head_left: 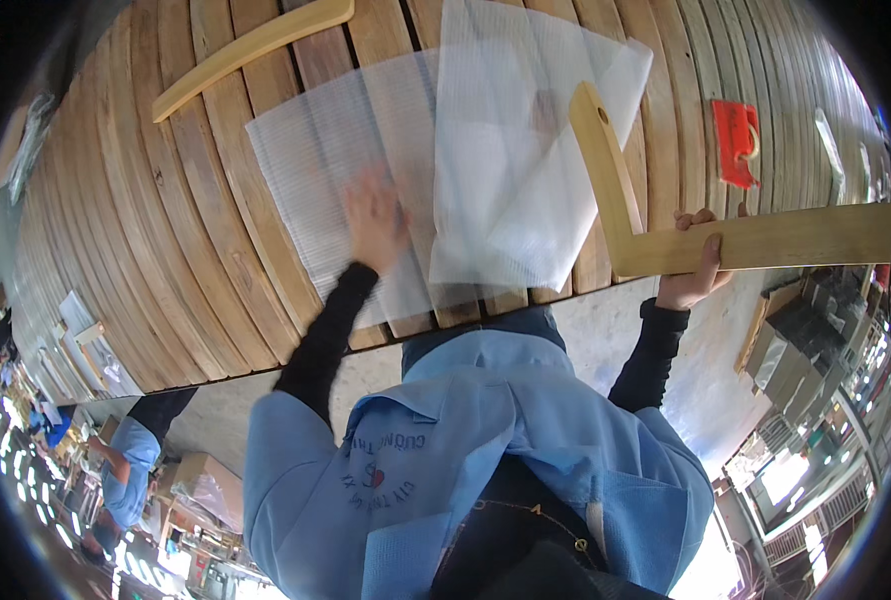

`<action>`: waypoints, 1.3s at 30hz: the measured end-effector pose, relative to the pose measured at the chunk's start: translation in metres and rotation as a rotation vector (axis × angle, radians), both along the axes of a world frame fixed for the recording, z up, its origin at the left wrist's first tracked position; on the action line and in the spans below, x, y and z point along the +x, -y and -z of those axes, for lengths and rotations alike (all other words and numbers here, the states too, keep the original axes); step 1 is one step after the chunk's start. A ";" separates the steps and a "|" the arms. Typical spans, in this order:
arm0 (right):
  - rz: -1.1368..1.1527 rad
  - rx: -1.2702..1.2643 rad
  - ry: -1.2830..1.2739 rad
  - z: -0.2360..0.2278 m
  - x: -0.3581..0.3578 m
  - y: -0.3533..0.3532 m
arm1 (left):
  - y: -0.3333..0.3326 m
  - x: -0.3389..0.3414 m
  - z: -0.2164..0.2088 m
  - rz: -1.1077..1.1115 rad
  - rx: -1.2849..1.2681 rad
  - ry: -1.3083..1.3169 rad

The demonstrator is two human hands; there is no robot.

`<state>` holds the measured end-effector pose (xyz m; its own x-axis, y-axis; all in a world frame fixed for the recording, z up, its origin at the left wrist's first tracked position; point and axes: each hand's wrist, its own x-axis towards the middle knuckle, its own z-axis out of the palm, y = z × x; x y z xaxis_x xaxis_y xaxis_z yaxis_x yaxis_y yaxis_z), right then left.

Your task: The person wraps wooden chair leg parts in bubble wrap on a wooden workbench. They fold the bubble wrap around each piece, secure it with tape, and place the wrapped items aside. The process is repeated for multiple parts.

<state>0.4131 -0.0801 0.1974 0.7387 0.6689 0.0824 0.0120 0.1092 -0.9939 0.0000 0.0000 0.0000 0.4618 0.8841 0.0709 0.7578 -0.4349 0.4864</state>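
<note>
One light-blue shirt (465, 400) fills the bottom centre, closest to us, and two black sleeves (340, 312) reach up from it. Our right hand (703, 262) has its grip clenched around one L-shaped wooden piece (655, 253) at the right, whose shorter leg crosses in front of the right sheet (500, 130). Our left hand (373, 222) is blurred above the left sheet (315, 150); its grip looks released, but whether it touches we cannot tell. We count two translucent sheets, overlapping at upper centre on the slatted bench (185, 240), one curved wooden strip (255, 50) at upper left and one red tape dispenser (732, 140) at right, one roll in it. At lower left, one cardboard box (215, 475) has clear plastic at its opening.
</note>
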 end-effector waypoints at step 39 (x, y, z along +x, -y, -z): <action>-0.155 0.204 -0.151 -0.003 0.102 0.133 | 0.154 0.216 -0.048 -0.392 0.247 0.316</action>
<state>0.5151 -0.2135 0.2003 0.6432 0.7557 0.1235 -0.1673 0.2961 -0.9404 0.2155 -0.1538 0.0485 0.0245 0.9249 0.3795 0.7194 -0.2799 0.6357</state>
